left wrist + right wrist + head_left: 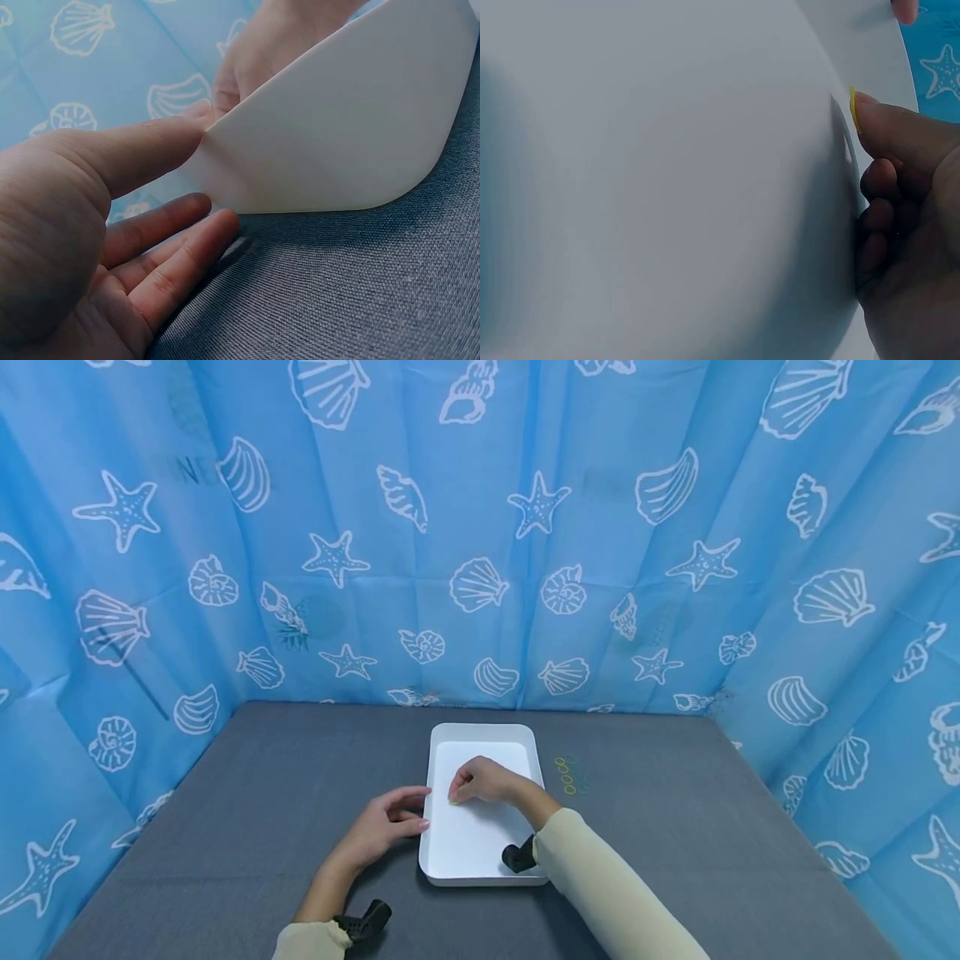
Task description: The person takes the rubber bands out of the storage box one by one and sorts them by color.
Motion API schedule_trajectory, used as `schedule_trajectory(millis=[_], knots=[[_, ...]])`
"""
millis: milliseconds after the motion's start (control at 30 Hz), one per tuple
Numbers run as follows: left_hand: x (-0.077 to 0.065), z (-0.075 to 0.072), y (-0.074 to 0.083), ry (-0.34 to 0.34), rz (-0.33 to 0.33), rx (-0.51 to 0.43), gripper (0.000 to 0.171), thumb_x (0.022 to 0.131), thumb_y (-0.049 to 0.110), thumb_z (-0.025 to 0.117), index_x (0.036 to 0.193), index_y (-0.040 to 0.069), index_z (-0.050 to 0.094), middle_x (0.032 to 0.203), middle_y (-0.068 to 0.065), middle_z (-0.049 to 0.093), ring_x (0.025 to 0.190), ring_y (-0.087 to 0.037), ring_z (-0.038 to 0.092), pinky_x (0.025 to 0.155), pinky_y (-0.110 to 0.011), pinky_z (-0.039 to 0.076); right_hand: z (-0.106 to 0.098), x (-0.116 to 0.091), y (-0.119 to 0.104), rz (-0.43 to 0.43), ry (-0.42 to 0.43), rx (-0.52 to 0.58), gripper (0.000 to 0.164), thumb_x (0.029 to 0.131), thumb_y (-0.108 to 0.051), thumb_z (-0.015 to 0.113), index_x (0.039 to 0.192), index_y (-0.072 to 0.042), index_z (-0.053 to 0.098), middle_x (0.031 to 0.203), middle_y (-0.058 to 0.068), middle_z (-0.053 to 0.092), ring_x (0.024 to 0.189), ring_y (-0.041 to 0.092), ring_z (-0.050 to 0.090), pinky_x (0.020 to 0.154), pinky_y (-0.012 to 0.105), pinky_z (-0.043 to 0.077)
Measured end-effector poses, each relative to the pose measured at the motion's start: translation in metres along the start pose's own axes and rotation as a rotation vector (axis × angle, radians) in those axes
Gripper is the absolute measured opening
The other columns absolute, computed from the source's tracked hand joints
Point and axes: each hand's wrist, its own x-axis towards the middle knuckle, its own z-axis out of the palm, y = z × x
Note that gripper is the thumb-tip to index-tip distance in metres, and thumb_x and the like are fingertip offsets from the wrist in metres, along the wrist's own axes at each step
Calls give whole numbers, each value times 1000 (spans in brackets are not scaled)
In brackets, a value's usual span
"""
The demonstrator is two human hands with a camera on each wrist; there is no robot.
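A white rectangular tray (483, 870) lies on the grey table. At its left side is my left hand (382, 827); in the left wrist view the thumb (150, 154) touches the rim and the other fingers (180, 262) lie fairly straight near the lower edge of the outer wall. My right hand (486, 781) reaches over the tray from the right and pinches a small thin yellow ring (853, 110) at the thumb tip, close to the tray floor. The rest of its fingers are curled in. Most of the ring is hidden, being seen nearly edge-on.
Right of the tray, several small yellow rings (569, 789) lie in a line on the grey cloth (660, 827). Beside them is a fainter row of greenish rings (581, 777). A blue shell-patterned curtain (450, 535) surrounds the table's back and sides.
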Motion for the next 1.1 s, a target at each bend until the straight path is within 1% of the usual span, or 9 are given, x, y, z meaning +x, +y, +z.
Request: schedule_trajectory(millis=[133, 233, 367, 500, 733, 933, 1100], knots=[[1, 1, 0, -9, -8, 1, 52, 87, 22, 75, 135, 11, 57, 128, -16, 58, 97, -23, 64, 83, -39, 52, -2, -3, 2, -2, 16, 23, 9, 89, -16, 72, 81, -11, 72, 73, -2, 62, 70, 13, 52, 67, 28, 40], [1, 1, -1, -6, -5, 0, 52, 87, 21, 75, 135, 11, 57, 128, -16, 58, 96, -23, 64, 83, -39, 52, -5, -5, 1, -3, 26, 36, 9, 89, -15, 72, 82, -11, 72, 74, -1, 62, 70, 14, 51, 66, 28, 40], [0, 0, -1, 4, 5, -1, 51, 87, 19, 74, 135, 11, 57, 128, -16, 58, 96, -24, 64, 84, -39, 52, -11, -8, -2, 9, 41, 17, 8, 89, -12, 71, 81, -10, 72, 74, -1, 62, 70, 14, 51, 66, 28, 41], [-1, -1, 0, 1, 9, 0, 51, 87, 19, 74, 135, 11, 57, 128, -17, 58, 96, -24, 64, 83, -38, 52, -18, -11, -4, 26, 62, 0, 9, 89, -11, 71, 80, -10, 71, 74, -1, 62, 72, 14, 52, 68, 29, 42], [1, 0, 0, 0, 34, 7, 51, 87, 18, 74, 134, 8, 57, 127, -19, 58, 94, -23, 65, 80, -35, 53, -33, -20, -4, 15, 100, 52, 7, 89, -9, 70, 82, -8, 71, 78, -1, 64, 76, 15, 53, 72, 32, 44], [0, 0, 0, 6, 23, 12, 51, 87, 19, 75, 134, 9, 57, 126, -18, 58, 94, -23, 64, 80, -36, 52, -45, -31, -3, 17, 117, 74, 7, 91, -8, 68, 84, -7, 70, 82, 0, 65, 81, 16, 55, 78, 36, 46], [-1, 1, 0, 10, 7, 7, 51, 87, 18, 75, 134, 10, 58, 127, -17, 58, 95, -23, 64, 81, -38, 52, -54, -42, 2, -9, 149, 55, 6, 91, -8, 68, 85, -6, 70, 81, 0, 63, 79, 16, 54, 75, 34, 46]])
